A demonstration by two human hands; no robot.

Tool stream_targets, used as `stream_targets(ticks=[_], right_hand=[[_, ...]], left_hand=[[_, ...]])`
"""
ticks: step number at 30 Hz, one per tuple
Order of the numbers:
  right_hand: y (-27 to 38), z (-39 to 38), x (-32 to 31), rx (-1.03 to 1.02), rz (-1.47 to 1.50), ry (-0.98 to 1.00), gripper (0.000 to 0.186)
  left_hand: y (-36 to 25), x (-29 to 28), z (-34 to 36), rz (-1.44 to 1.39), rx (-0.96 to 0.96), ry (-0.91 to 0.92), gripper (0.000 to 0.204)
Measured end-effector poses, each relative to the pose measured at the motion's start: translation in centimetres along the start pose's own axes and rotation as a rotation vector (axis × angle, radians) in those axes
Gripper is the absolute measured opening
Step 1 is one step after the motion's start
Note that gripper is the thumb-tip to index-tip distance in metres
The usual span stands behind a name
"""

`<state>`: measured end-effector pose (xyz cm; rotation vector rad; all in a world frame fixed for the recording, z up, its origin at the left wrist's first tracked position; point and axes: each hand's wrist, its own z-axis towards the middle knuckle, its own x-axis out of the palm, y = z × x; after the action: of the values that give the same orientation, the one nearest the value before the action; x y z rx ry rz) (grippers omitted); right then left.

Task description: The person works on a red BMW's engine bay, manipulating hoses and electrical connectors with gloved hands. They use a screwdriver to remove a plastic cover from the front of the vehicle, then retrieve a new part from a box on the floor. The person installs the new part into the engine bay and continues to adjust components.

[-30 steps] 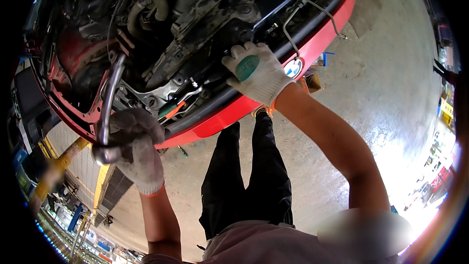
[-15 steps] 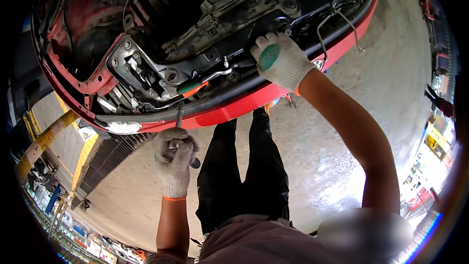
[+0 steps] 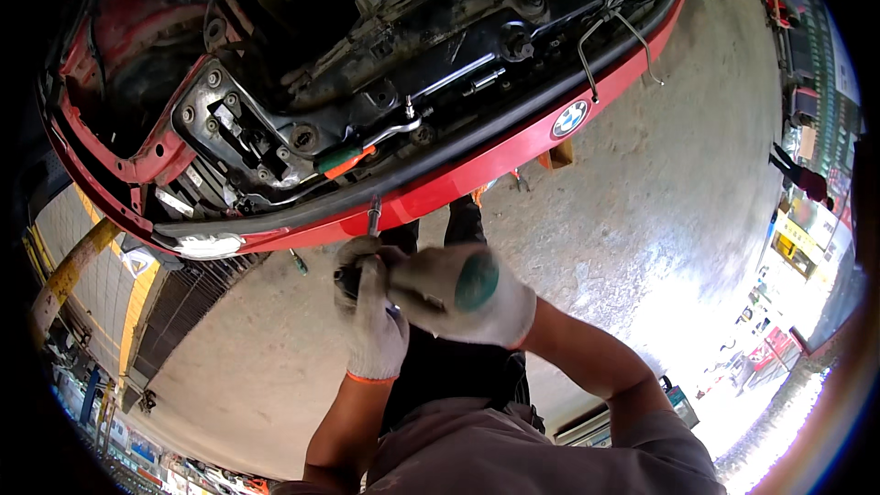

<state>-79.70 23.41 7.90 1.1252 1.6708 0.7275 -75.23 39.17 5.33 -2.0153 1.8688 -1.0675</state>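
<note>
Both my hands wear white knit gloves and meet in front of the red car's bumper (image 3: 440, 179). My left hand (image 3: 374, 325) is closed around what looks like a ratchet, its metal socket shaft (image 3: 374, 218) sticking up toward the bumper. Blurred by motion, my right hand (image 3: 458, 293) presses curled fingers against the left; what they grip is hidden. On the car's front panel lie a screwdriver with an orange and green handle (image 3: 345, 163), a wrench (image 3: 392, 132) beside an upright socket (image 3: 410, 110), a steel bar (image 3: 458, 76) and a small socket (image 3: 486, 82).
The open engine bay (image 3: 367, 37) fills the top. A bent metal rod (image 3: 587, 50) juts over the bumper at right. On the concrete floor (image 3: 623, 220) a green-handled tool (image 3: 299, 263) lies at left. A yellow post (image 3: 78, 266) and dark grating (image 3: 188, 312) are farther left.
My right hand has left the front panel and come down to my left hand, uncovering the steel bar and small socket. My left hand has shifted slightly right; the view has shifted too.
</note>
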Motion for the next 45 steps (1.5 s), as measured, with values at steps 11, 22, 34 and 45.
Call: stream_targets(ticks=[11,22,34,45], right_hand=[[-7.2,12.5,-2.4,-0.155,-1.055,-0.027,0.017],[-4.8,5.4,-3.6,-0.268,-0.754,-0.127,0.023],[-6.8,14.9,1.2,-0.151,-0.886,0.081,0.011],[-1.6,-0.2,-4.7,-0.241,0.111,-0.183,0.033]], left_hand=[[-2.4,-4.8,-1.1,0.031,0.001,-0.117,0.018],[-1.7,-6.5,-1.8,0.088,0.022,-0.055,0.018],[-1.4,-5.0,-2.2,0.164,-0.042,-0.012,0.018],[-1.2,-3.3,-3.5,0.258,-0.063,-0.087,0.017]])
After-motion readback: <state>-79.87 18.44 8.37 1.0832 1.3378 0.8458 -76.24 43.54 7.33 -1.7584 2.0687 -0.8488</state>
